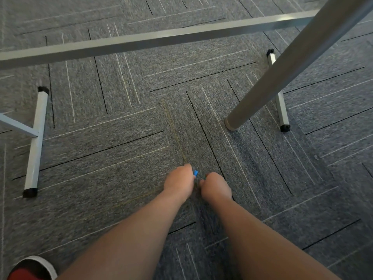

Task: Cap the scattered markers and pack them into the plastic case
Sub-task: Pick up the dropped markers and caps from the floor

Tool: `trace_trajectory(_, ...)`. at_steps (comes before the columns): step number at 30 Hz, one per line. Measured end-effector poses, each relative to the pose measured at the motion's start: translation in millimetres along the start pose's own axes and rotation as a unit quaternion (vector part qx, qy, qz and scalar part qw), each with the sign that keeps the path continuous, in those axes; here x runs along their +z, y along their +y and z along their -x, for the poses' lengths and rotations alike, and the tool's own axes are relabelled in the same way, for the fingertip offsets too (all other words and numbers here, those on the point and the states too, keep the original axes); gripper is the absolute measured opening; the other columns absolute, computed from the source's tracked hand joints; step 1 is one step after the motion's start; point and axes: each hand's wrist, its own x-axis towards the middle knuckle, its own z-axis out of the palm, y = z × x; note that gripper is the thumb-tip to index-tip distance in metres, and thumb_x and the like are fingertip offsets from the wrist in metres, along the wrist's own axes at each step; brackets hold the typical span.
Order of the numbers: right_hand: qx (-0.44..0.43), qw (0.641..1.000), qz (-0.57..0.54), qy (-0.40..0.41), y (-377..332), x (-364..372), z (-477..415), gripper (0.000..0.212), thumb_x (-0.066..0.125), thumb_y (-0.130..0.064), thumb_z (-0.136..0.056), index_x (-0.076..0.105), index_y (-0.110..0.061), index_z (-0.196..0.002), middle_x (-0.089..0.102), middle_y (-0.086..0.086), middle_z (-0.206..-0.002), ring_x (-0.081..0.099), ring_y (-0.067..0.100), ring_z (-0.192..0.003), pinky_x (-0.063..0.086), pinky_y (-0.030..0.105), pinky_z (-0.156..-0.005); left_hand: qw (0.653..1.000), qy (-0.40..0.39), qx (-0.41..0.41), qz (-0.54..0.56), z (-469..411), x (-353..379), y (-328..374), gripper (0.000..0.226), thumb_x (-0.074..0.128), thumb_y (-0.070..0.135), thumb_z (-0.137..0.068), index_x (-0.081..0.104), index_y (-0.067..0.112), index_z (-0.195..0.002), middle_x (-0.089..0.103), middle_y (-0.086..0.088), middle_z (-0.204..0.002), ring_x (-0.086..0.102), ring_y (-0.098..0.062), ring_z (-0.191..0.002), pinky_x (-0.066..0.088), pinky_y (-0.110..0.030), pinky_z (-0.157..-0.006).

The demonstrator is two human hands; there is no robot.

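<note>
While both hands reach low, the left hand (178, 181) pinches a blue piece (195, 173).
Just beside that pinch, the right hand (216, 186) curls up, but what it holds, I cannot tell.

Rough grey woven carpet (125, 150), smooth painted metal table legs (36, 142), glossy blue plastic piece (195, 173)
</note>
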Motion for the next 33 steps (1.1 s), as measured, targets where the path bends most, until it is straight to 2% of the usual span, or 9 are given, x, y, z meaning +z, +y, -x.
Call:
trace_trajectory(6, 0.006, 1.0, -0.01, 0.001, 1, -10, -12, 0.024, 0.055, -0.026, -0.096, 0.065, -0.011, -0.113, 0.069, 0.01, -0.111, 0.064, 0.03, -0.1, 0.047, 0.032, -0.075, 0.999, -0.017, -0.003, -0.037, -8, 7, 8, 0.018, 0.051, 0.005, -0.095, 0.054, 0.008, -0.112, 0.066, -0.011, -0.103, 0.065, -0.032, -0.092, 0.042, -0.038, -0.064)
trace_trajectory(11, -0.011, 0.999, -0.042, -0.013, -1, -16, -19, 0.027, 0.055, -0.026, -0.097, 0.066, -0.01, -0.116, 0.07, 0.013, -0.111, 0.065, 0.032, -0.101, 0.054, 0.04, -0.087, 0.996, -0.024, 0.023, -0.082, -9, 4, 15, 0.019, 0.047, 0.001, -0.094, 0.057, 0.007, -0.108, 0.066, -0.013, -0.108, 0.065, -0.034, -0.099, 0.05, -0.042, -0.076)
trace_trajectory(14, -0.019, 0.997, -0.077, -0.012, -6, -17, -18, 0.033, 0.054, -0.028, -0.097, 0.063, -0.011, -0.123, 0.068, 0.012, -0.117, 0.063, 0.033, -0.107, 0.052, 0.039, -0.09, 0.999, -0.036, -0.008, -0.026, -11, -3, 10, 0.015, 0.049, 0.003, -0.093, 0.06, 0.008, -0.101, 0.067, -0.013, -0.104, 0.064, -0.033, -0.094, 0.049, -0.039, -0.075)
trace_trajectory(17, -0.041, 0.994, -0.103, 0.0, -18, -25, -15, 0.018, 0.054, -0.027, -0.096, 0.064, -0.013, -0.091, 0.069, 0.011, -0.096, 0.066, 0.034, -0.097, 0.054, 0.041, -0.082, 0.997, -0.005, -0.043, 0.057, -12, -24, 8, 0.011, 0.05, 0.017, -0.098, 0.053, 0.012, -0.088, 0.06, -0.006, -0.087, 0.054, -0.026, -0.076, 0.041, -0.033, -0.065)
trace_trajectory(18, -0.046, 0.993, -0.113, 0.006, -24, -31, -14, 0.019, 0.055, -0.028, -0.095, 0.062, -0.014, -0.085, 0.069, 0.01, -0.091, 0.067, 0.034, -0.092, 0.056, 0.043, -0.08, 0.996, 0.005, -0.049, 0.078, -11, -34, 8, 0.013, 0.049, 0.021, -0.099, 0.05, 0.013, -0.089, 0.055, -0.004, -0.085, 0.051, -0.024, -0.075, 0.039, -0.032, -0.064)
trace_trajectory(21, -0.07, 0.987, -0.142, 0.024, -48, -59, -2, 0.02, 0.055, -0.03, -0.096, 0.066, -0.012, -0.096, 0.072, 0.011, -0.093, 0.068, 0.03, -0.088, 0.057, 0.044, -0.079, 0.986, 0.033, -0.061, 0.149, -5, -73, 8, 0.015, 0.047, 0.025, -0.1, 0.048, 0.012, -0.093, 0.053, -0.004, -0.086, 0.051, -0.022, -0.075, 0.035, -0.032, -0.06)
trace_trajectory(25, -0.109, 0.981, -0.151, 0.049, -80, -120, 38, 0.032, 0.055, -0.025, -0.097, 0.048, -0.017, -0.067, 0.071, 0.013, -0.086, 0.065, 0.03, -0.079, 0.045, 0.034, -0.065, 0.979, 0.06, -0.056, 0.189, 21, -141, 22, 0.016, 0.048, 0.025, -0.098, 0.048, 0.011, -0.09, 0.052, -0.003, -0.08, 0.049, -0.023, -0.072, 0.028, -0.033, -0.055)
trace_trajectory(28, -0.135, 0.974, -0.167, 0.078, -104, -182, 88, 0.035, 0.055, -0.023, -0.095, 0.044, -0.015, -0.063, 0.066, 0.014, -0.077, 0.059, 0.03, -0.071, 0.04, 0.032, -0.061, 0.968, 0.082, -0.035, 0.235, 56, -203, 45, 0.016, 0.05, 0.021, -0.096, 0.053, 0.008, -0.087, 0.059, -0.006, -0.08, 0.05, -0.022, -0.067, 0.033, -0.033, -0.054)
trace_trajectory(33, -0.172, 0.952, -0.21, 0.142, -125, -291, 211, 0.04, 0.057, -0.019, -0.094, 0.039, -0.016, -0.058, 0.048, 0.001, -0.057, 0.048, 0.016, -0.054, 0.035, 0.027, -0.05, 0.945, 0.106, 0.018, 0.31, 163, -310, 99, 0.02, 0.053, 0.016, -0.092, 0.062, -0.002, -0.092, 0.062, -0.013, -0.078, 0.05, -0.021, -0.06, 0.038, -0.03, -0.054)
